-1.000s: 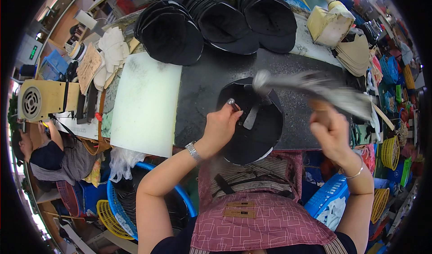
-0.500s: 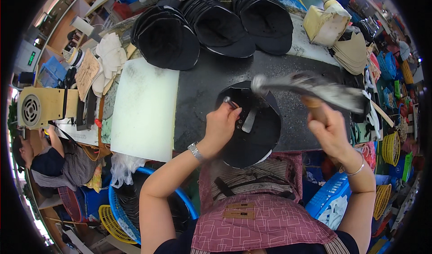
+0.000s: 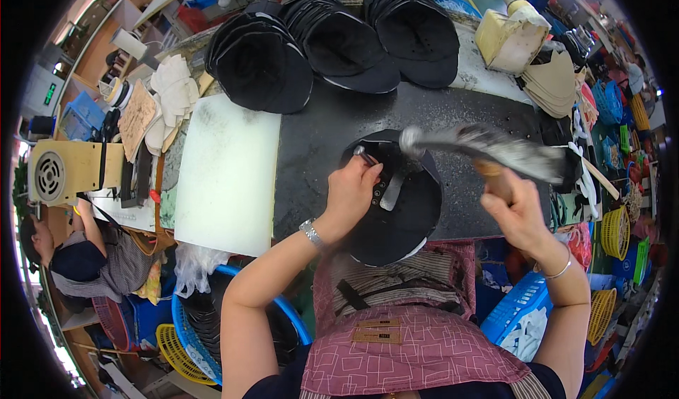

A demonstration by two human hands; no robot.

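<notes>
A black cap (image 3: 399,228), its hollow side facing up, lies on the dark work mat (image 3: 311,151) in front of me. My left hand (image 3: 351,192) is closed around a short metal punch (image 3: 363,153), standing tilted inside the cap. Beside those fingers lie a flat metal strip (image 3: 392,194) and a few small rings or holes in the fabric. My right hand (image 3: 515,206) grips the wooden handle of a hammer (image 3: 488,144). Smeared by motion, the hammer's head reaches over the cap's far right rim, to the right of the punch. The punch's lower end is hidden.
Three stacks of black caps (image 3: 262,66) stand along the table's far side. A pale green board (image 3: 226,180) lies on the left. Beige curved pieces (image 3: 550,84) sit at the far right. Below the table are a blue-rimmed tub (image 3: 185,328) and a blue basket (image 3: 520,307).
The hammer head has shifted slightly right and down. My left hand and the punch have moved a little, with the punch's top now higher. The cap stays nearly in place.
</notes>
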